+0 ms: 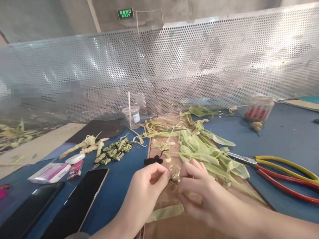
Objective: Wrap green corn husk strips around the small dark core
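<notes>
My left hand (149,187) is closed in a pinch, thumb against forefinger, over the middle of a brown board (206,230). Close beside it, my right hand (198,188) is closed too, with its fingers curled. Between the fingertips shows a small, thin strip of husk (174,168), pale green and partly hidden by the fingers; its dark lower part is too small to make out. Pale green corn husks (197,147) lie heaped just beyond my right hand. Behind my left hand rest a small black object with a thin cord (154,160) and curled husk scraps (163,145).
Red-and-yellow-handled scissors (256,161) lie right. At left are phones (75,200), a tissue pack (49,173), braided husk pieces (114,151) and pale twisted ones (90,145). Farther back stand a plastic cup with straw (133,117), a jar (259,108) and a perforated metal screen (157,63).
</notes>
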